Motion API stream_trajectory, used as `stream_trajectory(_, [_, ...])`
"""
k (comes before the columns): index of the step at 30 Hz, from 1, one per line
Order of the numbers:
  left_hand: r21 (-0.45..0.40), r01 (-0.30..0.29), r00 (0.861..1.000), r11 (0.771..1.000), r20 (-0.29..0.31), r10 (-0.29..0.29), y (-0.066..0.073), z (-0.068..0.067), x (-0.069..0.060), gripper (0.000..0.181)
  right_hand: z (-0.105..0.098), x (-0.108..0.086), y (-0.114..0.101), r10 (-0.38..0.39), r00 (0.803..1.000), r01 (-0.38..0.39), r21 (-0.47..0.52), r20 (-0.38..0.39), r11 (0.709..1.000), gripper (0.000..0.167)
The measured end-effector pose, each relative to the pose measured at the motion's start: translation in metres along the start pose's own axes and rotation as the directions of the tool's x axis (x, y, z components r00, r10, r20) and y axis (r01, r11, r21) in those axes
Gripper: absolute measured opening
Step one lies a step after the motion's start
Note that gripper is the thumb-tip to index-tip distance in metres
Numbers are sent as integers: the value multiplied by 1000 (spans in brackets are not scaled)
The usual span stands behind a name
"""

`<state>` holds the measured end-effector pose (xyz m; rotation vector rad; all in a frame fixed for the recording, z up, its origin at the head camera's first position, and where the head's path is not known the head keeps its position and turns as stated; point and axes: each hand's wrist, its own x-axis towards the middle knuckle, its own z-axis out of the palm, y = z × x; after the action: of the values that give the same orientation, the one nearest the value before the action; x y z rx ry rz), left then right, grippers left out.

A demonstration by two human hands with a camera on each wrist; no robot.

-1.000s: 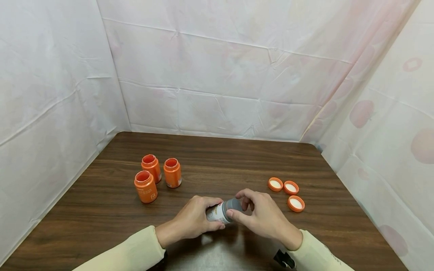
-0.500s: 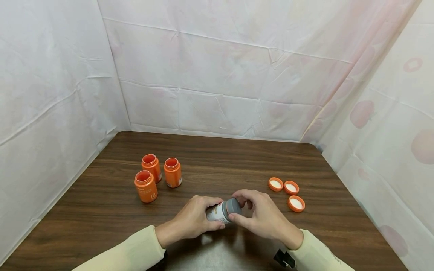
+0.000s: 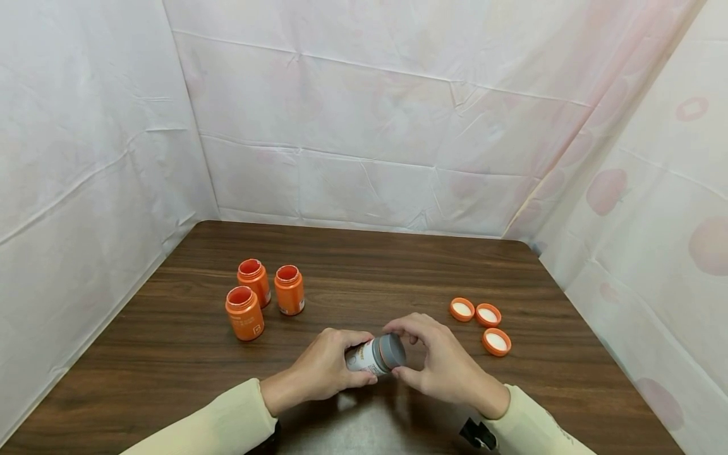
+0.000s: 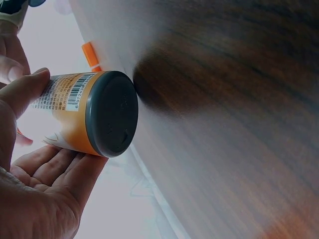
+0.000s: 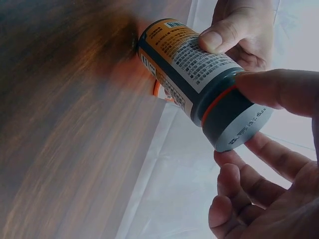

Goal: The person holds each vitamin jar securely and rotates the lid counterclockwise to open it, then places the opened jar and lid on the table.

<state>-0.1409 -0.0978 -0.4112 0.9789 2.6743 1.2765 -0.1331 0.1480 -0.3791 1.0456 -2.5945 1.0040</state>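
Note:
A grey bottle point(image 3: 362, 358) with a printed label lies tilted above the table, its grey cap point(image 3: 392, 349) pointing right. My left hand point(image 3: 323, 366) grips the body, with the thumb on one side and fingers on the other. The left wrist view shows the bottle's dark base point(image 4: 113, 113) and a barcode. At the cap is my right hand point(image 3: 443, 360), its thumb and forefinger on opposite edges. In the right wrist view the cap point(image 5: 237, 119) sits on the neck, with an orange line showing below it. The other right fingers are bent, off the bottle.
Three uncapped orange bottles point(image 3: 246, 316) stand upright on the left of the brown wooden table point(image 3: 352, 265). On the right lie three orange caps point(image 3: 497, 342), white insides up. Pale sheets point(image 3: 364, 114) hang behind and along both sides.
My right thumb has slid from the cap's face to its lower edge, and the forefinger has moved left over its upper edge. The left hand and bottle have stayed in place.

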Motion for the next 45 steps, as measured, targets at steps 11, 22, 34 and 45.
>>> stream_trajectory(11, [6,-3,1000,1000,-5,3,-1,1,0,39,0,2,0,-58,998,58,0,-10,998,66])
stream_trajectory(22, [26,-18,1000,1000,-13,18,0,1,1,38,-3,1,-2,64,998,-63,-52,14,997,53])
stream_trajectory(34, [22,-9,1000,1000,-14,10,0,2,0,37,-3,4,0,177,982,-175,-47,61,983,42])
stream_trajectory(45, [26,-13,1000,1000,-23,13,0,0,1,37,-6,4,2,131,990,-129,-33,56,991,43])
